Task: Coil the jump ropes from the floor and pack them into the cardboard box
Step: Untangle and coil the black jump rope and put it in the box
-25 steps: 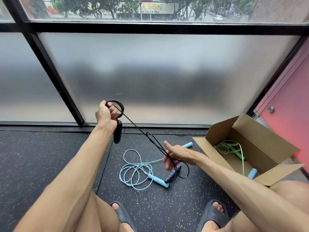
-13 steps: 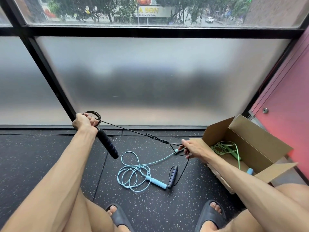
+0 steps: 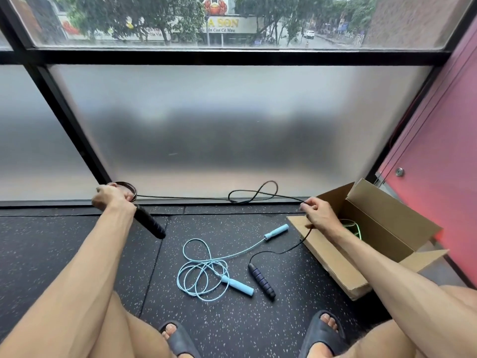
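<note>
My left hand [image 3: 113,197] is closed around one handle and a few small coils of the black jump rope [image 3: 254,195]. The handle sticks out below my fist. The cord runs taut to the right, with a loose twisted loop in mid-span, to my right hand [image 3: 318,215], which pinches it. From there the cord drops to the second black handle [image 3: 261,280] lying on the floor. A light blue jump rope [image 3: 204,270] lies loosely looped on the floor between my legs. The open cardboard box [image 3: 382,228] stands at the right with a green rope [image 3: 352,227] inside.
I sit on dark speckled rubber flooring [image 3: 232,326] with my sandalled feet near the frame's bottom. A frosted glass window wall [image 3: 206,125] with black frames stands straight ahead. A pink wall [image 3: 438,164] rises behind the box at the right.
My hands have spread far apart, left hand going left and right hand going right toward the box, stretching the black cord. The loose black handle slid a little on the floor.
</note>
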Motion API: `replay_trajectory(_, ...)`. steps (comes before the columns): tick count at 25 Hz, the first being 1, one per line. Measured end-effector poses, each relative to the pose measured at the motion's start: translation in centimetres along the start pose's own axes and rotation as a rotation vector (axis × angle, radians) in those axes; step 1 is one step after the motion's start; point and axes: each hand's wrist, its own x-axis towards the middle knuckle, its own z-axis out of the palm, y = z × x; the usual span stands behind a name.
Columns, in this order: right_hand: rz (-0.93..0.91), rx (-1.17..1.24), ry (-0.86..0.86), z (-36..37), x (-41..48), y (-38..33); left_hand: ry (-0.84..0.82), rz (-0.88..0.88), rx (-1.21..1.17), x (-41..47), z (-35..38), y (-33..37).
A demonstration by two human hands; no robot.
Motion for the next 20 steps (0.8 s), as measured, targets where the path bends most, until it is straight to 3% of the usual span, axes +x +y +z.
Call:
replay_trajectory(4,0.2,0.203,0.203,-2.1,0.5,1.3,0.126,-0.013,0.058,1.8,-1.1,0.3)
replay_trajectory(12,0.507,0.681,0.374,-5.2,1.0,2.5,0.37,0.102,0.346,2.0,-2.5,0.5)
replay_trajectory(17,0.419,1.215,0.37,-6.1,1.1,2.1,0.438,0.149,0.385,0.7,-2.8,0.2)
replay_trajectory(20,0.335,0.991,0.509,-6.9,2.3,2.5,0.444,0.166,0.429,-1.6,-2.9,1.1)
